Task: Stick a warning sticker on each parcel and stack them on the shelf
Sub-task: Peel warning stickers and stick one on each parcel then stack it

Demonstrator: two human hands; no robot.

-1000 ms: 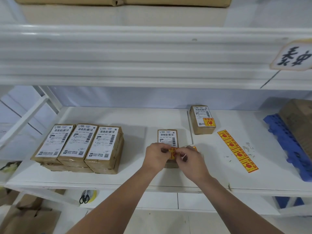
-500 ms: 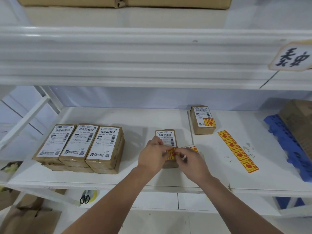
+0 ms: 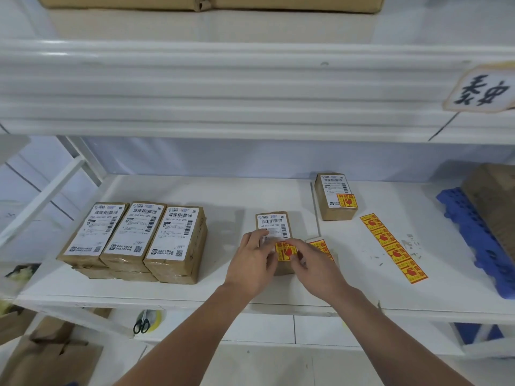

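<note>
**Pressing a warning sticker onto the middle parcel**

Both hands work on one small parcel (image 3: 274, 227) lying flat on the white shelf (image 3: 223, 196), near its front edge. L hand (image 3: 252, 263) rests fingers-down on the white label, steadying the box. R hand (image 3: 315, 264) has fingertips on the yellow-red warning sticker (image 3: 284, 250) at the label's lower end; looks pressed flat, but fingers hide its edges, so can't tell for sure. A second sticker piece (image 3: 320, 246) sits just beside the R hand. Further R lies a sticker strip (image 3: 393, 247) w/ four left. Behind, a finished parcel (image 3: 335, 196) already carries its sticker. To the L, a parcel stack (image 3: 136, 240), three across, two layers.
</note>
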